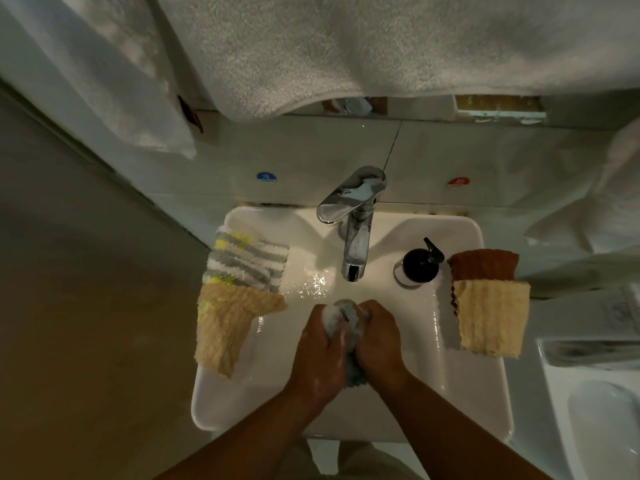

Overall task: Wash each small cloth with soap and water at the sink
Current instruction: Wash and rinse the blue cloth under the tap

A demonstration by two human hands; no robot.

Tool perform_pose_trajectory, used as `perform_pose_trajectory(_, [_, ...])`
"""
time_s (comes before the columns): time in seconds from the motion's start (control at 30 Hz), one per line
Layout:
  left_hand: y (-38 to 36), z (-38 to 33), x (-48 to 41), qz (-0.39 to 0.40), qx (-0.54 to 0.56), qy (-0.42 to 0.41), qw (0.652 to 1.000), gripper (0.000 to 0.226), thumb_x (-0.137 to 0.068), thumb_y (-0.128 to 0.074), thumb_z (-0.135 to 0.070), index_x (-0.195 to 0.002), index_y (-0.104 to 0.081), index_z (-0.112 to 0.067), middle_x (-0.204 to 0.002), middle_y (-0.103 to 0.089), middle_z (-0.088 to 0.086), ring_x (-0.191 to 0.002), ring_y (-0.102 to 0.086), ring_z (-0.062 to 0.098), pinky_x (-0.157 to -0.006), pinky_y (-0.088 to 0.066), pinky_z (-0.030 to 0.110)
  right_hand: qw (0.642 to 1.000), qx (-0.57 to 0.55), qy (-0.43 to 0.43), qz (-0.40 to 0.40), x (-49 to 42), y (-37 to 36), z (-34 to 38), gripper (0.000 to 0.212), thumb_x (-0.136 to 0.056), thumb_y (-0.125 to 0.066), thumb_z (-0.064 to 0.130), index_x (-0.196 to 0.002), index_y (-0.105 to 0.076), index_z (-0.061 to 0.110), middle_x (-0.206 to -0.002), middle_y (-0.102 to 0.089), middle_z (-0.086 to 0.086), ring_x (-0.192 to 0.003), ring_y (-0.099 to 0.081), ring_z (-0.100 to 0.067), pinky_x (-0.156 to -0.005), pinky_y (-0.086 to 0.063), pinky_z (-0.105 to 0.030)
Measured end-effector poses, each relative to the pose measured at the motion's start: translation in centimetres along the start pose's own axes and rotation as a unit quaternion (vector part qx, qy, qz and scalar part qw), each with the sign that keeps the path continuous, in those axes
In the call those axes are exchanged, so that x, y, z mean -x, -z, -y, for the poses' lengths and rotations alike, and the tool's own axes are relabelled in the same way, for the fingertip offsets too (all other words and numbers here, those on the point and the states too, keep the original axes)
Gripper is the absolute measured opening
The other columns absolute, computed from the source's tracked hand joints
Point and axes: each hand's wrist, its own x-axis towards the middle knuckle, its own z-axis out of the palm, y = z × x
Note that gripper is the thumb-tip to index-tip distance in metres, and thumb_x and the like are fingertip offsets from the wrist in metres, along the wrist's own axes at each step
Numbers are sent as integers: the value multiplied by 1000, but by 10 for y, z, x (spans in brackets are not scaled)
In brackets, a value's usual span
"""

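Over the white sink (460, 368), my left hand (320, 351) and my right hand (379, 341) both grip a bunched light-blue cloth (348, 315), which sticks out above and below my fists. Both hands look wet and soapy. On the sink's left rim lie a grey, white and yellow striped cloth (247, 259) and a tan cloth (228, 327). Two more sit on the right rim, a brown cloth (483, 265) and a pale yellow cloth (491, 318). A black soap dispenser (420, 263) stands right of the chrome faucet (355, 223).
A large white towel (381, 46) hangs overhead above the sink, another white towel (114, 74) at the left. Blue (266, 177) and red (458, 181) stickers mark the tiled wall. A white fixture (595, 410) sits at the lower right.
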Motion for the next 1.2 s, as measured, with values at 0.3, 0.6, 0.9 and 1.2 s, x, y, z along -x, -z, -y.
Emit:
perform_pose_trajectory(0.3, [-5,3,3,-20,4,24,999,9,-105,-48,-18,-106,-55,-12,-93,-66,1,-80,-66,2,-70,-55,19,999,21,46,-11,3,4,10,29,-103,-48,43,-88,-56,20,-75,-57,12,-70,-59,-1,-61,-40,-10])
perform_pose_trajectory(0.6, [6,5,-21,-69,52,64,994,21,-101,-54,-25,-98,-52,-5,-89,-62,17,-84,-65,25,-79,-55,41,990,-51,134,-11,35,-4,17,34,-101,-39,43,-98,-58,14,-76,-59,12,-76,-64,2,-60,-46,-10])
perform_pose_trajectory(0.9, [21,1,-16,56,48,11,997,35,-95,-68,-18,-126,-50,-23,-114,-65,-2,-104,-66,10,-74,-58,21,974,-199,-106,15,-3,10,9,21,-104,-52,31,-99,-69,21,-90,-73,-2,-92,-71,-25,-72,-58,-30])
perform_pose_trajectory(1.2, [28,11,-17,79,133,60,986,45,-96,-67,-24,-135,-49,-39,-130,-60,-6,-112,-65,12,-83,-60,29,936,-329,-99,79,21,12,5,22,-97,-64,29,-111,-66,12,-102,-74,-11,-85,-73,-20,-67,-58,-25])
